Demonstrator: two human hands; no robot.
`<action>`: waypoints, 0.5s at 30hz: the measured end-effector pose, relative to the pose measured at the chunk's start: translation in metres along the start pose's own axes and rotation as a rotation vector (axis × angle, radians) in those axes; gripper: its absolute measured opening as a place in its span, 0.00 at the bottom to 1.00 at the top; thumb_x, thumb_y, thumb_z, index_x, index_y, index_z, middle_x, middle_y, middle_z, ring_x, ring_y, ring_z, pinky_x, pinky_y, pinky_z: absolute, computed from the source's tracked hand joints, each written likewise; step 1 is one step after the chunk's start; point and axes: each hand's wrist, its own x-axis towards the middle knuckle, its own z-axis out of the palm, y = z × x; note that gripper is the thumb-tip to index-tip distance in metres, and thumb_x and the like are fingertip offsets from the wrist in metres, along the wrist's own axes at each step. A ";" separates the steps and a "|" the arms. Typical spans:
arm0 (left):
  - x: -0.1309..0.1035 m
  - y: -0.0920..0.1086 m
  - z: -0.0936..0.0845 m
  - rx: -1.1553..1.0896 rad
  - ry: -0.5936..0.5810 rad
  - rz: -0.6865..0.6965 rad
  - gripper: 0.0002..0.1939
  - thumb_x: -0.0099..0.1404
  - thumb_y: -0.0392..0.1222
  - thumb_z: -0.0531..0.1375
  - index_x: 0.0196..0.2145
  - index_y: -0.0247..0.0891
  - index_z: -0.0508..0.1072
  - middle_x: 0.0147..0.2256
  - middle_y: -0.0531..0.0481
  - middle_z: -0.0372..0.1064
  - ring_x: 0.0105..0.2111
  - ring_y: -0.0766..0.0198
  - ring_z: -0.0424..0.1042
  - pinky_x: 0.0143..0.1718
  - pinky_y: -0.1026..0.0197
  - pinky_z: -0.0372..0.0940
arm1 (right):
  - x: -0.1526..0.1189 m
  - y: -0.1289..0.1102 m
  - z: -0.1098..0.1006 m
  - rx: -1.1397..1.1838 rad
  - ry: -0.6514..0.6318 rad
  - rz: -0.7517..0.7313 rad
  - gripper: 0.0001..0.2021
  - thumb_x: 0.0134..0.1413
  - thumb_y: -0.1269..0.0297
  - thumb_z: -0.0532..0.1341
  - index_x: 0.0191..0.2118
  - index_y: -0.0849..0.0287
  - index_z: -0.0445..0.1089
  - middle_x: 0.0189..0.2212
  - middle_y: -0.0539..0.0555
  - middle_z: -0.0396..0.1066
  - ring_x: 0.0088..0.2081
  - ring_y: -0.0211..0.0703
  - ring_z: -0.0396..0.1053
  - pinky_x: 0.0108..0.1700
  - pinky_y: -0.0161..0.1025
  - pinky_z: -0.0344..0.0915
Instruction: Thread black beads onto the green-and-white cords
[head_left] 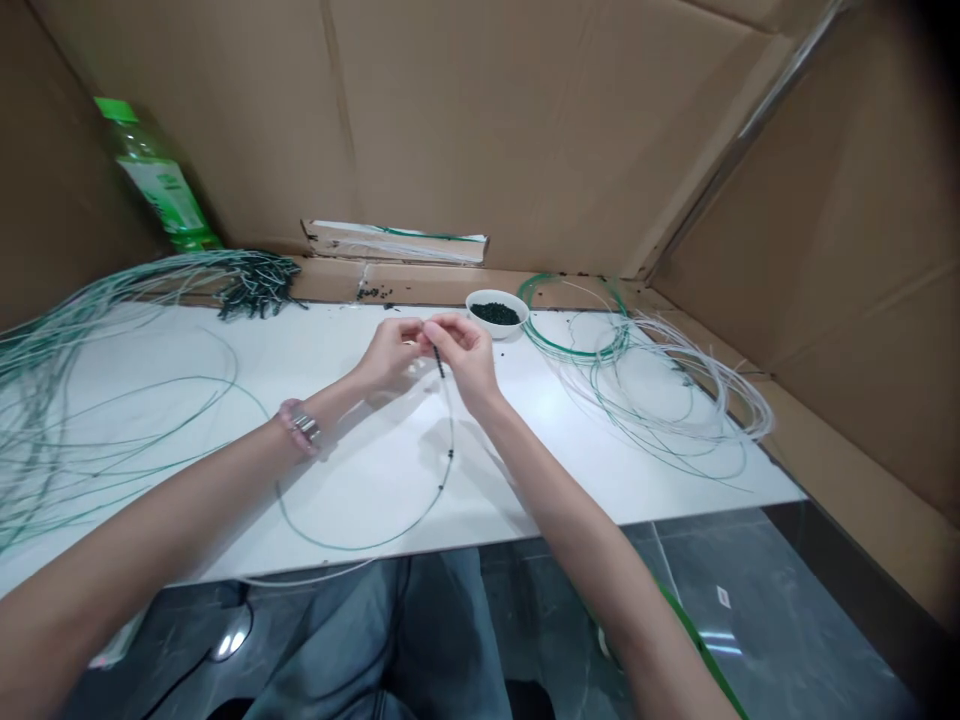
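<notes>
Over the middle of the white table (360,500), my left hand (391,352) and my right hand (466,358) meet at the fingertips. Both are closed in a pinch on a thin green wire (337,547). A short row of dark beads (439,362) sits on the wire just below the fingers, with a few single beads (451,454) lower down. From there the wire curves down and round to the left. Just behind my right hand stands a small white bowl (517,328) of dark beads (495,314). The fingertips partly hide the wire's end.
Coils of green and white wire (720,390) lie at the right. At the left is a bundle of wires (45,400) with dark beaded ends (259,280). A green-capped bottle (161,185) leans in the back left corner. Cardboard walls (480,120) enclose the table; loose beads (375,293) lie behind.
</notes>
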 end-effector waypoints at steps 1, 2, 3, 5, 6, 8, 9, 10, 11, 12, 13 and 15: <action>-0.004 0.002 -0.010 -0.010 0.011 -0.029 0.16 0.41 0.49 0.71 0.21 0.35 0.73 0.20 0.52 0.69 0.24 0.67 0.67 0.26 0.64 0.62 | 0.001 0.001 -0.001 -0.016 0.014 -0.014 0.15 0.44 0.49 0.64 0.29 0.57 0.67 0.26 0.49 0.72 0.31 0.38 0.72 0.39 0.38 0.73; -0.008 0.004 -0.018 -0.030 0.026 -0.061 0.16 0.40 0.48 0.72 0.23 0.34 0.75 0.22 0.51 0.71 0.24 0.67 0.68 0.26 0.65 0.62 | 0.001 0.002 -0.002 -0.037 0.027 -0.028 0.14 0.45 0.52 0.64 0.29 0.57 0.68 0.26 0.49 0.71 0.30 0.37 0.71 0.38 0.37 0.72; -0.013 0.005 -0.024 -0.056 0.043 -0.089 0.17 0.41 0.48 0.72 0.25 0.34 0.76 0.24 0.50 0.73 0.25 0.67 0.69 0.28 0.65 0.63 | 0.001 0.002 -0.003 -0.062 0.039 -0.042 0.12 0.45 0.54 0.64 0.28 0.58 0.68 0.25 0.48 0.71 0.30 0.36 0.71 0.36 0.36 0.72; -0.023 0.006 -0.029 -0.118 0.078 -0.132 0.18 0.41 0.48 0.72 0.28 0.35 0.77 0.27 0.49 0.75 0.27 0.67 0.70 0.30 0.65 0.64 | -0.001 0.003 -0.003 -0.125 0.045 -0.062 0.10 0.46 0.57 0.63 0.28 0.58 0.68 0.24 0.48 0.70 0.29 0.35 0.70 0.33 0.34 0.70; -0.027 0.006 -0.030 -0.153 0.092 -0.148 0.18 0.41 0.48 0.72 0.28 0.35 0.77 0.27 0.49 0.75 0.27 0.68 0.70 0.31 0.65 0.65 | -0.002 0.004 -0.002 -0.159 0.040 -0.068 0.09 0.47 0.58 0.63 0.28 0.59 0.68 0.25 0.48 0.70 0.29 0.35 0.70 0.32 0.33 0.69; -0.033 0.006 -0.029 -0.228 0.112 -0.169 0.19 0.40 0.49 0.73 0.28 0.35 0.77 0.26 0.50 0.75 0.26 0.69 0.70 0.32 0.65 0.65 | -0.005 0.004 0.000 -0.226 0.023 -0.075 0.08 0.48 0.60 0.63 0.27 0.59 0.68 0.25 0.49 0.71 0.30 0.36 0.70 0.30 0.32 0.68; -0.035 0.006 -0.028 -0.265 0.117 -0.175 0.19 0.40 0.49 0.73 0.27 0.35 0.77 0.25 0.51 0.74 0.25 0.70 0.69 0.32 0.65 0.65 | -0.007 0.004 0.001 -0.254 0.017 -0.077 0.08 0.49 0.60 0.63 0.27 0.59 0.68 0.26 0.49 0.71 0.30 0.36 0.70 0.31 0.32 0.68; -0.037 0.007 -0.026 -0.300 0.119 -0.182 0.19 0.39 0.49 0.73 0.27 0.35 0.77 0.25 0.51 0.74 0.25 0.70 0.69 0.32 0.65 0.65 | -0.008 0.005 0.002 -0.277 0.014 -0.080 0.08 0.49 0.60 0.62 0.27 0.59 0.68 0.26 0.49 0.71 0.31 0.36 0.70 0.31 0.33 0.69; -0.038 0.008 -0.025 -0.332 0.119 -0.189 0.20 0.38 0.49 0.74 0.26 0.35 0.77 0.24 0.52 0.73 0.25 0.70 0.69 0.32 0.66 0.64 | -0.010 0.005 0.003 -0.296 0.015 -0.083 0.08 0.49 0.61 0.62 0.27 0.59 0.68 0.26 0.49 0.71 0.31 0.37 0.71 0.31 0.33 0.69; -0.039 0.010 -0.025 -0.363 0.119 -0.198 0.20 0.37 0.49 0.74 0.26 0.36 0.77 0.23 0.53 0.73 0.24 0.71 0.69 0.32 0.66 0.64 | -0.011 0.005 0.004 -0.311 0.016 -0.086 0.07 0.49 0.61 0.62 0.27 0.59 0.69 0.27 0.50 0.71 0.32 0.37 0.71 0.31 0.33 0.69; -0.040 0.011 -0.024 -0.391 0.118 -0.210 0.20 0.35 0.50 0.74 0.25 0.36 0.77 0.22 0.53 0.73 0.24 0.71 0.69 0.32 0.66 0.64 | -0.013 0.006 0.005 -0.324 0.016 -0.089 0.07 0.50 0.61 0.63 0.27 0.59 0.69 0.27 0.50 0.71 0.32 0.37 0.71 0.31 0.33 0.70; -0.041 0.014 -0.022 -0.441 0.117 -0.235 0.21 0.34 0.50 0.75 0.24 0.36 0.76 0.22 0.54 0.72 0.25 0.71 0.69 0.32 0.66 0.64 | -0.015 0.006 0.006 -0.342 0.013 -0.092 0.07 0.50 0.61 0.63 0.28 0.59 0.69 0.29 0.51 0.72 0.33 0.38 0.72 0.31 0.34 0.71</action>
